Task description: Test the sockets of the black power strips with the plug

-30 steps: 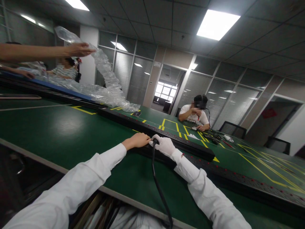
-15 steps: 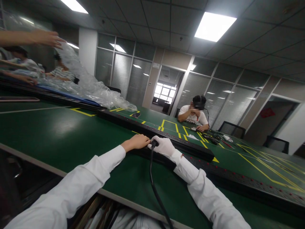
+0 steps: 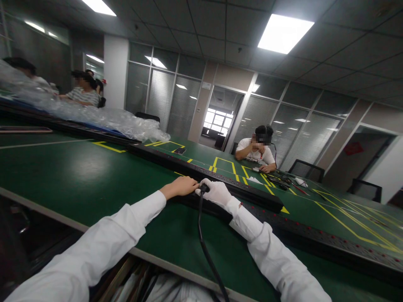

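My right hand point(image 3: 217, 193), in a white glove, is closed around a black plug point(image 3: 204, 188) at the near black strip. From the plug a thick black cable point(image 3: 203, 243) hangs down over the table's front edge. My left hand point(image 3: 181, 186), bare, rests on the strip just left of the plug, its fingers together and its fingertips beside the gloved ones. What lies under those fingers is hidden. The near strip point(image 3: 302, 235) has red dots along its top and runs down to the right. Behind it lies another long black bar point(image 3: 252, 193).
Clear plastic wrap point(image 3: 110, 121) lies over the bars at the left. A phone-like object point(image 3: 180, 150) lies on the green table point(image 3: 72, 180). Across it a person point(image 3: 256, 147) sits near black cables point(image 3: 280, 180). More people sit at the far left. Yellow tape marks the tabletop.
The other person's arm at the upper left has gone out of view, and the raised plastic wrap has dropped onto the bars. My hands have not visibly moved.
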The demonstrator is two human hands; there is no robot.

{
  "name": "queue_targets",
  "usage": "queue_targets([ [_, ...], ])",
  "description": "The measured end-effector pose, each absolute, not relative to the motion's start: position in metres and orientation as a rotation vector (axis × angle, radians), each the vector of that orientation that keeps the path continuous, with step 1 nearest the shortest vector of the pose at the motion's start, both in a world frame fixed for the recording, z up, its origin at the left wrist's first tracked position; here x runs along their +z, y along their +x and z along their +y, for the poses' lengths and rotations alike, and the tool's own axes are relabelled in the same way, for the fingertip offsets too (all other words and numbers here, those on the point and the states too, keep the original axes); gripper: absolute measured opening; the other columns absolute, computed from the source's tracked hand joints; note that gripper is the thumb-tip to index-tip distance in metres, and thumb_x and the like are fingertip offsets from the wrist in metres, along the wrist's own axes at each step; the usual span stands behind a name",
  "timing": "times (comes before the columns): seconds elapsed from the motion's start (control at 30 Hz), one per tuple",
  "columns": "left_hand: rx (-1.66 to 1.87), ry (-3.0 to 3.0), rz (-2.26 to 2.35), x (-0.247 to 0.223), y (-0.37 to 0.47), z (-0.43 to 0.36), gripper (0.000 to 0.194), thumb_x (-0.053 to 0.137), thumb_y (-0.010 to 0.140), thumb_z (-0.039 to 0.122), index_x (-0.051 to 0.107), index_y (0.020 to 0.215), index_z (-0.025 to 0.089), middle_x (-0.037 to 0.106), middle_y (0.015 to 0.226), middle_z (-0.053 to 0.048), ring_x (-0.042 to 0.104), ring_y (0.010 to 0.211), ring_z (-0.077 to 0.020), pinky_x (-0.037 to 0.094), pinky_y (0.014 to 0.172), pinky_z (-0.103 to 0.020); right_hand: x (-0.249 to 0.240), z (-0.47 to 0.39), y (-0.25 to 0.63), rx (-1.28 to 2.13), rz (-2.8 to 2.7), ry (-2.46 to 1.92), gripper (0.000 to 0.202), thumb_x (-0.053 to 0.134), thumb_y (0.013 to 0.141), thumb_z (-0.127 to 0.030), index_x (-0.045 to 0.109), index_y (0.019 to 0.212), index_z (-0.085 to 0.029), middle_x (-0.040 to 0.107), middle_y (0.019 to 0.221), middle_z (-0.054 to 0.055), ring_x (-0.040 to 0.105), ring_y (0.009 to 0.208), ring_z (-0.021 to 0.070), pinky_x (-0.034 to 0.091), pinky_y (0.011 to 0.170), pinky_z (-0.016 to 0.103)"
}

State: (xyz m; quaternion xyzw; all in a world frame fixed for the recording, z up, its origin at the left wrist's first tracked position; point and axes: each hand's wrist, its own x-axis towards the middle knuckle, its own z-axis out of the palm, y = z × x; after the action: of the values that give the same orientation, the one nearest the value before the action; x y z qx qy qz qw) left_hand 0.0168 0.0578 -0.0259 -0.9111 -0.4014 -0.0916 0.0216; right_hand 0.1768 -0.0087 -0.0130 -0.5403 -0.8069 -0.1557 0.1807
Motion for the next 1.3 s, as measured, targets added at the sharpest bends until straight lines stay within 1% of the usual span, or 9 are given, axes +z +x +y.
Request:
queue_targets([
  [0.13,-0.285,-2.822,-1.237,-0.0265,0.0167,0.0587,0.044,0.025,0.086,0.041,0.062,0.084,0.016,0.064,0.09,-0.012,0.06,0.082,-0.0239,0.044,0.068,-0.031,-0.0129,-0.008,0.1775,-0.414,-2.286,-1.536,0.038,0.042,0.074,-0.059,0.055,0.091,-0.027,0.061,0.066,-0.001,0.055,0.062,0.0127,0.031,0.056,0.02],
  [0.33,-0.29,-2.824,-1.229,-0.0273,0.0164,0.06,0.045,0.024,0.086,0.041,0.062,0.083,0.017,0.065,0.089,-0.012,0.06,0.082,-0.024,0.044,0.068,-0.031,-0.0126,-0.0072,0.1782,-0.416,-2.302,-1.536,0.034,0.043,0.076,-0.055,0.055,0.092,-0.027,0.061,0.066,-0.002,0.056,0.063,0.0123,0.031,0.056,0.02],
  [0.5,-0.288,-2.822,-1.233,-0.0271,0.0166,0.0596,0.045,0.024,0.086,0.041,0.062,0.084,0.017,0.065,0.091,-0.011,0.06,0.083,-0.0232,0.043,0.069,-0.03,-0.0129,-0.0075,0.1773,-0.432,-2.286,-1.549,0.038,0.04,0.076,-0.059,0.055,0.091,-0.027,0.062,0.067,-0.002,0.056,0.063,0.0124,0.031,0.056,0.02],
  [0.7,-0.285,-2.82,-1.244,-0.026,0.0169,0.0578,0.046,0.024,0.086,0.042,0.062,0.088,0.016,0.064,0.093,-0.012,0.06,0.086,-0.0236,0.043,0.071,-0.031,-0.0137,-0.0077,0.1768,-0.458,-2.28,-1.588,0.041,0.039,0.076,-0.06,0.056,0.094,-0.027,0.062,0.068,-0.001,0.057,0.065,0.0124,0.031,0.057,0.019],
  [0.87,-0.283,-2.831,-1.236,-0.0255,0.0165,0.0576,0.044,0.024,0.086,0.042,0.061,0.087,0.018,0.064,0.093,-0.011,0.06,0.084,-0.0228,0.043,0.069,-0.03,-0.0138,-0.0078,0.1776,-0.461,-2.289,-1.584,0.041,0.039,0.077,-0.059,0.055,0.094,-0.027,0.063,0.069,-0.001,0.056,0.065,0.0124,0.031,0.057,0.02],
  [1.03,-0.292,-2.833,-1.232,-0.0262,0.0164,0.0586,0.044,0.024,0.086,0.041,0.061,0.087,0.017,0.064,0.093,-0.012,0.06,0.084,-0.0239,0.043,0.069,-0.031,-0.0122,-0.0076,0.1795,-0.462,-2.35,-1.542,0.038,0.038,0.079,-0.056,0.054,0.097,-0.026,0.062,0.07,-0.001,0.056,0.065,0.0122,0.03,0.056,0.02],
  [1.3,-0.299,-2.84,-1.233,-0.0279,0.0156,0.0609,0.046,0.024,0.086,0.042,0.062,0.087,0.016,0.064,0.094,-0.012,0.06,0.085,-0.0246,0.043,0.07,-0.032,-0.0117,-0.0071,0.1787,-0.459,-2.35,-1.583,0.038,0.038,0.08,-0.055,0.053,0.099,-0.026,0.061,0.066,-0.001,0.056,0.063,0.0128,0.028,0.055,0.02],
])
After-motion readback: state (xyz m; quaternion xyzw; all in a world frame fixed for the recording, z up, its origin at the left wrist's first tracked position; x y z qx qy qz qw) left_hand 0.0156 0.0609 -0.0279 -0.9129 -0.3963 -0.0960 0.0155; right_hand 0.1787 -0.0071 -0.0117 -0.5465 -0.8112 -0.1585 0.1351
